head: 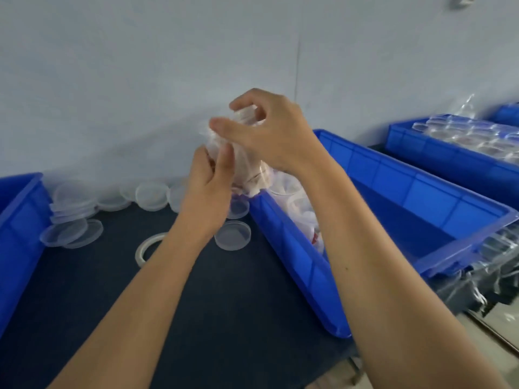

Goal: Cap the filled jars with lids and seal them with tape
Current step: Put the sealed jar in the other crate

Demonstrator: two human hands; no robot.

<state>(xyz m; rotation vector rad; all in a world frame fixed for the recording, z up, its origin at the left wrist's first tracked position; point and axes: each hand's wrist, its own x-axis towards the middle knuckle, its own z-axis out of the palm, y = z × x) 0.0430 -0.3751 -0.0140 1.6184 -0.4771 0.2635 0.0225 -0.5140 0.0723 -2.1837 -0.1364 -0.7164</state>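
A clear plastic jar is held up in the air above the table, tilted and blurred. My left hand grips it from below, fingers curled round its body. My right hand curls over its top end, where a clear lid shows between the fingers. A roll of clear tape lies flat on the dark table, partly behind my left forearm. Loose clear lids are scattered on the table, with more of them along the wall.
A blue bin to the right holds a few jars at its far end. Another blue bin behind it is packed with several clear jars. A third blue bin stands at the left edge. Crumpled clear plastic hangs off the right.
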